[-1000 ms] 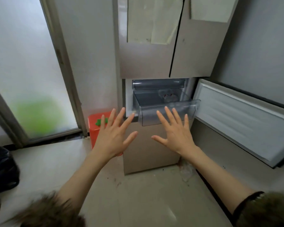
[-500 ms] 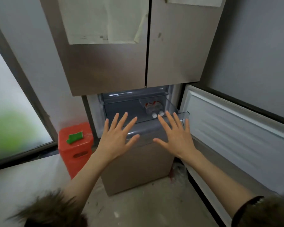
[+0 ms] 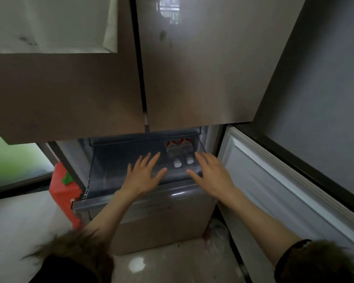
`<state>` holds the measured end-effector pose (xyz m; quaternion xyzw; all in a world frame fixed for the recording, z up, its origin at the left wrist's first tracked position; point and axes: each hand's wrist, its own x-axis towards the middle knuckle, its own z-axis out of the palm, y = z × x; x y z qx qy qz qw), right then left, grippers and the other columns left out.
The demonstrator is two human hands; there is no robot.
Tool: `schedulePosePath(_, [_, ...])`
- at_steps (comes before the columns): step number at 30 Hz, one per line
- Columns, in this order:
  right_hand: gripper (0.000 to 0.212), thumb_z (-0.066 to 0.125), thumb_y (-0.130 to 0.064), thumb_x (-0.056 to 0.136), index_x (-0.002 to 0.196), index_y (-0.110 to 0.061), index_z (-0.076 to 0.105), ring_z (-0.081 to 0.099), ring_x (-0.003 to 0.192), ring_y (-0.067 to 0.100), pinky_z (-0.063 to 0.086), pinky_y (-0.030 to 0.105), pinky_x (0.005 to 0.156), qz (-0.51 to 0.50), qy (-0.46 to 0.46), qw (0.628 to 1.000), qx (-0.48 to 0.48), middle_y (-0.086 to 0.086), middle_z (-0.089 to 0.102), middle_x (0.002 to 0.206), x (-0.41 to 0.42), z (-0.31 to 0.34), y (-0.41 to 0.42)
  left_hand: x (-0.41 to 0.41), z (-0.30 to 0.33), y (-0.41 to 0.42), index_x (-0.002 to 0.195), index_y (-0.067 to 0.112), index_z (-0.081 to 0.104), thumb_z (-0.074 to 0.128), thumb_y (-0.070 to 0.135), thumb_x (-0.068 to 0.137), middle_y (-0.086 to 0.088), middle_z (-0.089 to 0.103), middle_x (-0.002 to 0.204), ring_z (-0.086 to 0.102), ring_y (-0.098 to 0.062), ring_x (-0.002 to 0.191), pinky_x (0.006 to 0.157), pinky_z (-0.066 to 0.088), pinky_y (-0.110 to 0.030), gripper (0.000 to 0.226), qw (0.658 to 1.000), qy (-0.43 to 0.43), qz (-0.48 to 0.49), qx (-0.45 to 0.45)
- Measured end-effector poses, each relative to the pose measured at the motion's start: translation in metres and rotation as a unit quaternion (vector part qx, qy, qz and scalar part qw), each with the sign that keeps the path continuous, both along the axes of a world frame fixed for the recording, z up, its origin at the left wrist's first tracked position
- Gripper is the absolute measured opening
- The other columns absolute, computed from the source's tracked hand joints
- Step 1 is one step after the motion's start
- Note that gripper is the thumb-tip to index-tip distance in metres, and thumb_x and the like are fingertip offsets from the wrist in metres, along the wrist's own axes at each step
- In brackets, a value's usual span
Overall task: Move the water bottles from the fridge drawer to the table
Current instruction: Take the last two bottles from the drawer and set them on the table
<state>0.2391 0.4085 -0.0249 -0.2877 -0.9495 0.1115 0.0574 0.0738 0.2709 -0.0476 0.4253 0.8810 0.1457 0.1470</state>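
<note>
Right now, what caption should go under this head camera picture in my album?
Two open hands, left hand and right hand, reach toward two white-capped clear plastic water bottles lying in the pulled-out translucent fridge drawer.

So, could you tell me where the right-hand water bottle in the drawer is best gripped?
Probably round the neck, just behind its white cap. The bottle lies on its side, cap toward the person, close beside its twin. The right hand could come from the front, above.

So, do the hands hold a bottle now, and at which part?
Nothing is held. Both the left hand and right hand are open over the drawer, beside the bottles.
</note>
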Motion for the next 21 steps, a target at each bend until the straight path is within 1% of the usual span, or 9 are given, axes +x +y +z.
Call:
schedulePosePath(2, [0.067,0.038,-0.05,0.094,0.148,-0.012,0.021,0.024,0.139,0.025,0.027,0.036,0.111,0.004,0.005,0.999,-0.039,0.009,0.028,0.151,-0.016,-0.005,0.019,-0.014,-0.009,0.025,0.147,0.032,0.009,0.036,0.056,0.091,-0.004,0.015,0.156,0.012,-0.026,0.143,0.114,0.011,-0.05,0.067,0.999,-0.033,0.02,-0.014])
schedulePosePath(4, [0.063,0.041,-0.044,0.096,0.146,-0.01,0.025,0.031,0.136,0.028,0.032,0.039,0.109,0.001,-0.02,0.996,-0.089,0.012,0.032,0.148,-0.034,-0.017,0.037,-0.021,-0.017,0.048,0.147,0.019,0.015,0.043,0.049,0.092,-0.011,0.024,0.152,0.024,-0.029,0.139,0.114,0.022,-0.043,0.069,0.996,-0.08,0.039,-0.004])
schedulePosePath(6, [0.051,0.044,-0.033,0.096,0.139,-0.007,0.036,0.041,0.128,0.033,0.038,0.041,0.103,-0.011,-0.038,0.987,-0.159,0.016,0.043,0.139,-0.054,-0.032,0.057,-0.023,-0.023,0.07,0.146,0.01,0.02,0.047,0.038,0.093,-0.015,0.031,0.149,0.032,-0.03,0.136,0.108,0.028,-0.034,0.065,0.988,-0.133,0.076,0.026])
schedulePosePath(8, [0.038,0.043,-0.024,0.097,0.13,-0.006,0.046,0.05,0.117,0.033,0.043,0.039,0.097,-0.045,-0.051,0.971,-0.231,0.018,0.052,0.128,-0.073,-0.049,0.076,-0.026,-0.031,0.091,0.143,0.008,0.027,0.049,0.029,0.094,-0.015,0.04,0.144,0.041,-0.031,0.13,0.101,0.034,-0.031,0.058,0.975,-0.179,0.126,0.048])
schedulePosePath(12, [0.034,0.037,-0.015,0.097,0.128,-0.004,0.048,0.054,0.112,0.031,0.041,0.028,0.081,-0.1,-0.102,0.95,-0.276,0.017,0.054,0.126,-0.101,-0.075,0.101,-0.041,-0.055,0.127,0.126,0.0,0.049,0.046,0.02,0.095,-0.021,0.051,0.133,0.052,-0.034,0.115,0.092,0.04,-0.034,0.038,0.952,-0.252,0.167,0.044])
schedulePosePath(14, [0.034,0.038,-0.013,0.097,0.128,-0.002,0.046,0.053,0.112,0.032,0.038,0.028,0.078,-0.115,-0.129,0.947,-0.269,0.018,0.054,0.127,-0.112,-0.089,0.108,-0.047,-0.066,0.143,0.12,-0.005,0.052,0.048,0.017,0.094,-0.024,0.054,0.127,0.055,-0.031,0.103,0.082,0.041,-0.035,0.034,0.925,-0.318,0.197,0.06])
schedulePosePath(16, [0.038,0.04,-0.013,0.097,0.132,0.002,0.042,0.052,0.116,0.033,0.04,0.029,0.08,-0.127,-0.143,0.942,-0.276,0.02,0.051,0.129,-0.124,-0.1,0.113,-0.051,-0.076,0.156,0.123,-0.005,0.05,0.053,0.016,0.092,-0.021,0.055,0.126,0.052,-0.028,0.1,0.079,0.04,-0.035,0.037,0.888,-0.377,0.248,0.084])
schedulePosePath(19, [0.045,0.041,-0.015,0.098,0.138,0.004,0.032,0.047,0.123,0.03,0.039,0.031,0.096,-0.141,-0.148,0.94,-0.274,0.02,0.046,0.136,-0.138,-0.112,0.115,-0.057,-0.093,0.17,0.121,0.0,0.052,0.058,0.021,0.09,-0.015,0.056,0.12,0.053,-0.03,0.103,0.081,0.043,-0.036,0.038,0.839,-0.449,0.292,0.095])
schedulePosePath(21, [0.047,0.04,-0.017,0.099,0.138,0.005,0.03,0.046,0.125,0.03,0.037,0.031,0.1,-0.149,-0.143,0.941,-0.268,0.02,0.044,0.137,-0.144,-0.12,0.117,-0.058,-0.103,0.177,0.119,0.001,0.053,0.059,0.023,0.09,-0.014,0.057,0.115,0.052,-0.026,0.096,0.077,0.044,-0.033,0.037,0.811,-0.485,0.312,0.102])
